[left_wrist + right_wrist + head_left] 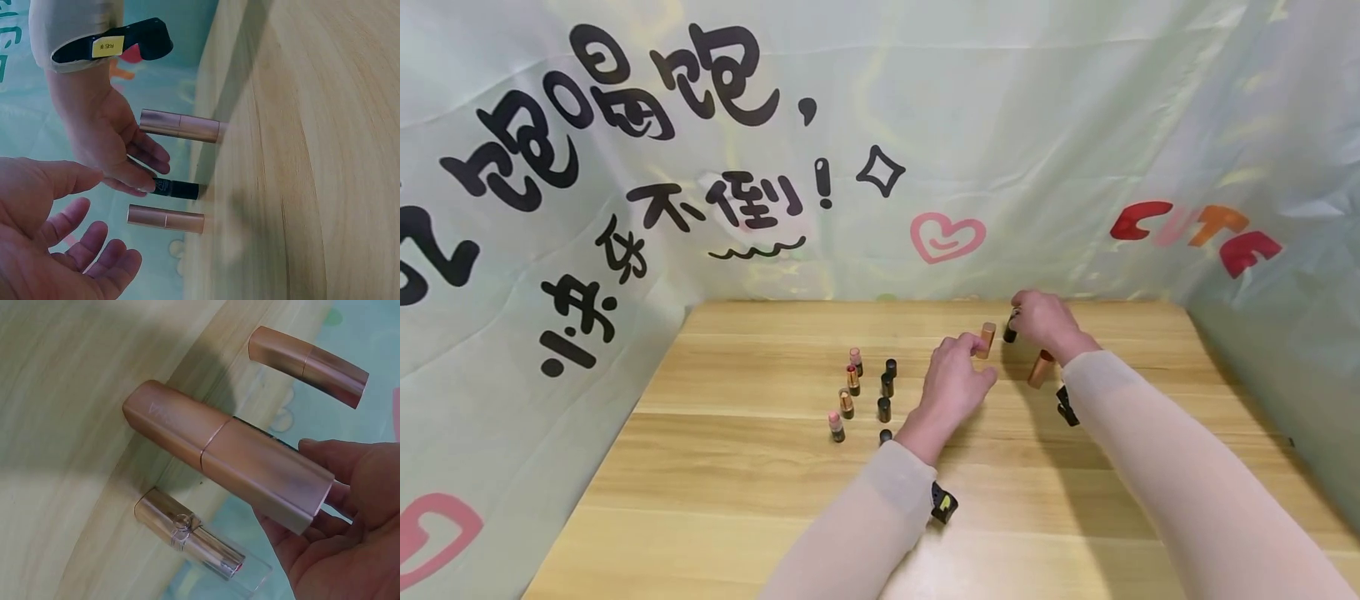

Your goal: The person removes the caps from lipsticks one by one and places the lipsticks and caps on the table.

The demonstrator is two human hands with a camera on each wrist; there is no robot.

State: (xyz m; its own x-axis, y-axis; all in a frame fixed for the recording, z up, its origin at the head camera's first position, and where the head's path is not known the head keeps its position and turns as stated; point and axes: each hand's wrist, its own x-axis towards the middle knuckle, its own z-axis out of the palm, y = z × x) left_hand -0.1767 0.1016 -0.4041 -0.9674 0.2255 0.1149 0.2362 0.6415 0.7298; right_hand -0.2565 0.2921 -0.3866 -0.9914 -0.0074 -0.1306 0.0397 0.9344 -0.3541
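Note:
Far back on the table, my right hand (pixel 1049 322) pinches the top of a black lipstick tube (pixel 178 189), which stands upright. My left hand (pixel 955 379) is beside a rose-gold lipstick tube (pixel 987 340); in the left wrist view, its fingers (pixel 87 244) are spread and hold nothing. Another rose-gold lipstick tube (pixel 228 453) stands nearer, by the right wrist, and hides most of the black one in the right wrist view. A gold lipstick with a clear cap (pixel 190 531) shows beside it there.
Left of my hands, several uncapped lipsticks (pixel 853 380) stand in a row, with a row of black caps (pixel 884 409) beside them. Printed cloth (pixel 925 150) hangs behind the wooden table (pixel 715 492). Each wrist wears a black strap device (pixel 943 502).

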